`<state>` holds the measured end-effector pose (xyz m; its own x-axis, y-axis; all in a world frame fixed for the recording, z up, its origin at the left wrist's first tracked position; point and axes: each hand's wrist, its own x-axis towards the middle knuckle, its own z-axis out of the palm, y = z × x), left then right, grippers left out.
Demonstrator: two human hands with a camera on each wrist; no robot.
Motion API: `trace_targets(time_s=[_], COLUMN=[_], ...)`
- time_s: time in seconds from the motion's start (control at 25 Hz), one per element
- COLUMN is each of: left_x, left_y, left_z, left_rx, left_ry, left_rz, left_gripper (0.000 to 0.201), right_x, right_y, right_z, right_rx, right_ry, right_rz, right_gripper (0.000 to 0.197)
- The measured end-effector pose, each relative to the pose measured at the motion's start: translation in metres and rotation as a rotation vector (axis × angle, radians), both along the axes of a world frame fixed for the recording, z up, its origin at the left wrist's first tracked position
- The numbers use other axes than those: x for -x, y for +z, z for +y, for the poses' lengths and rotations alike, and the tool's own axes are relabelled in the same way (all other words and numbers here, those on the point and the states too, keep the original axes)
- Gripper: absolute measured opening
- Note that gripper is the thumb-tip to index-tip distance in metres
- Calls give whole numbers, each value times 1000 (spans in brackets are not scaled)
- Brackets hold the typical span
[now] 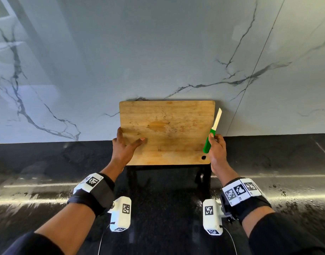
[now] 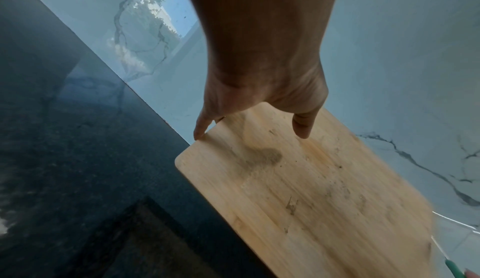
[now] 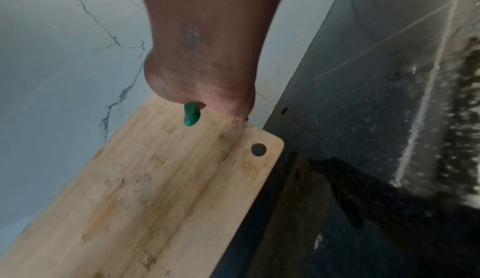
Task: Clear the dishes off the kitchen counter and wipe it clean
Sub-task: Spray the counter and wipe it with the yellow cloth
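Note:
A stained wooden cutting board (image 1: 167, 133) is lifted above the black counter (image 1: 47, 172) and tilted up in front of the marble wall. My left hand (image 1: 124, 144) grips its left edge, thumb on the face and fingers behind. In the left wrist view the board (image 2: 298, 190) runs down to the right under that hand (image 2: 259, 97). My right hand (image 1: 217, 150) holds a green-handled knife (image 1: 212, 133) at the board's right edge, blade pointing up. In the right wrist view only the knife's handle end (image 3: 191, 114) pokes out below my right hand (image 3: 207, 81), over the board (image 3: 155, 190).
The glossy black counter (image 3: 376, 138) carries streaks of pale residue along its front (image 1: 286, 197) and on the left (image 1: 29, 197). A grey-veined white marble backsplash (image 1: 158, 52) rises behind. The board casts a dark reflection on the counter beneath it.

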<state>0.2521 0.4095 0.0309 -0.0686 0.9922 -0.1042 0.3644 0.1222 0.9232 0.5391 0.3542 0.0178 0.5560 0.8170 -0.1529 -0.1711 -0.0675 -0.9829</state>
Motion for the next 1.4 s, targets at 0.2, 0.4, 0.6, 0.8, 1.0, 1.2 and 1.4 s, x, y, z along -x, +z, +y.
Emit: trace_targets(time_s=[0.2, 0.4, 0.6, 0.8, 1.0, 1.2, 1.4], left_x=[9, 27, 54, 95, 148, 189, 212], left_y=[3, -7, -23, -22, -26, -38, -62], left_z=[-24, -59, -105, -160, -226, -291, -328], left_rx=[-22, -21, -26, -95, -125, -72, 54], left_ry=[9, 43, 72, 0, -88, -134, -158], left_rz=[72, 109, 86, 36, 27, 75, 115], left_gripper=[110, 110, 106, 99, 103, 104, 112], right_x=[8, 21, 45, 80, 129, 168, 190], right_y=[4, 1, -7, 6, 14, 0, -14], right_z=[-26, -64, -111, -173, -252, -326, -369], right_rx=[29, 56, 48, 27, 7, 50, 84], right_ry=[16, 22, 17, -16, -60, -93, -66], right_rz=[-16, -54, -44, -100, -187, -172, -140], right_gripper=[16, 19, 23, 23, 24, 25, 21])
